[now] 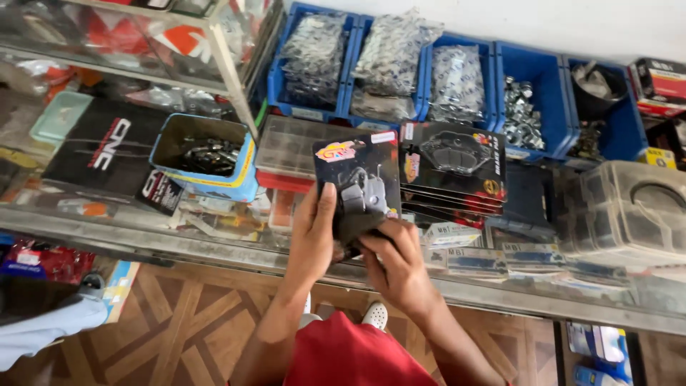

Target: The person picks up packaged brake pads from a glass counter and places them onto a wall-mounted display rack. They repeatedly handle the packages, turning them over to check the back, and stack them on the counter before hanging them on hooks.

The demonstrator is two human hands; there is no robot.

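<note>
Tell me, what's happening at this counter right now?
A person in a red top stands at a glass counter, holding a black blister pack of grey metal parts upright in both hands. The left hand grips its left edge and the right hand holds its lower right corner. Just behind it lies a stack of similar black packs. Blue bins of bagged and loose metal parts line the back, and a blue tin of dark parts sits to the left.
</note>
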